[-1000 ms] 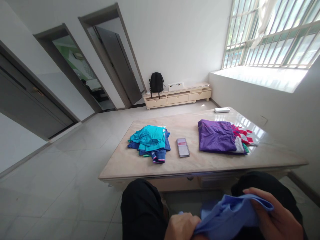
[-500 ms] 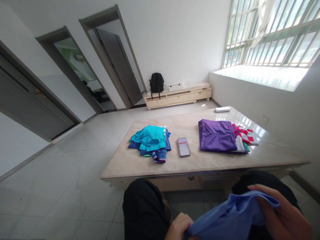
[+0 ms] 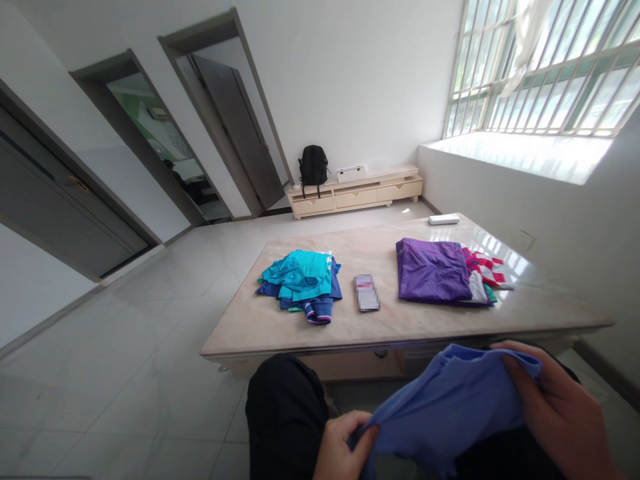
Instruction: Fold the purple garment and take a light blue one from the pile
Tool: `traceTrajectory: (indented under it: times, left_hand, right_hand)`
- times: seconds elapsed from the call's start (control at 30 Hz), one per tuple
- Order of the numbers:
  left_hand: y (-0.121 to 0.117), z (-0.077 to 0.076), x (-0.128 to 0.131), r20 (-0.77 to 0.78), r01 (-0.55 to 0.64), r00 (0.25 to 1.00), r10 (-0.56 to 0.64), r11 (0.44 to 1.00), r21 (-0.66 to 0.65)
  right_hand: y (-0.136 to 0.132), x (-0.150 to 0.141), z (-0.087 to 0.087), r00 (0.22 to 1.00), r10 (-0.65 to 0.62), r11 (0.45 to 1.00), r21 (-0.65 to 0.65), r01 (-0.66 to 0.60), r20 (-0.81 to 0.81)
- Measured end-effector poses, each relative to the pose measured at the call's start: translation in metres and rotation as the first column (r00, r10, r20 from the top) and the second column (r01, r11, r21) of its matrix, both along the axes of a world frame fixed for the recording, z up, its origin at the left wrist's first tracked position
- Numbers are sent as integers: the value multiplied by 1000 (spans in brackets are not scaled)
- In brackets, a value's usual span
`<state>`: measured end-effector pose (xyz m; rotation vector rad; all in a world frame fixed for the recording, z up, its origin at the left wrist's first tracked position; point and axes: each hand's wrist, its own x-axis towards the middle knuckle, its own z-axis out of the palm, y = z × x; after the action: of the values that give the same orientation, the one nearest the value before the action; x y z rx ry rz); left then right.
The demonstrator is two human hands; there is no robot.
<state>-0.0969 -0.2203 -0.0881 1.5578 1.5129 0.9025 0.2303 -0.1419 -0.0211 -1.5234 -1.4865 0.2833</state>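
- Pinching one edge of the light-blue garment (image 3: 445, 407) over the lap, the left hand (image 3: 340, 453) has its fingers closed on the cloth; spreading it flat calls for an even pull.
- Clamped on the opposite edge, the right hand (image 3: 555, 407) holds with its fingers curled.
- Both wrists are cut off at the frame's bottom, and the garment's type is unclear.

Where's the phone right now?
Head view: the phone lies flat mid-table, between the teal clothes pile on its left and the purple garment on its right.
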Motion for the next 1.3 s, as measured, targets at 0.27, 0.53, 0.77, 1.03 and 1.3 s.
traceTrajectory:
  times: [0.27, 0.53, 0.77, 1.03, 1.3]
  left_hand:
    - [2, -1, -5, 94, -142, 985, 145, 989, -34]
    - [-6, -8, 2, 325, -154, 933, 154, 988, -27]
    - [-15, 1, 4, -14, 200, 979, -203, 946, 255]
    - [-7, -17, 6, -122, 316, 946, -300, 936, 156]
    - [-2, -20, 7, -173, 414, 906, -387, 896, 163]
  right_hand:
    - [11, 2, -3, 996, -74, 996, -50, 71, -59]
    - [16, 3, -2, 983, -117, 992, -72, 107, -143]
    - [14, 6, -7, 978, -106, 991, -97, 89, -181]
    - [16, 7, -1, 990, -61, 998, -38, 56, -129]
    - [18, 8, -4, 988, -81, 996, -52, 75, -130]
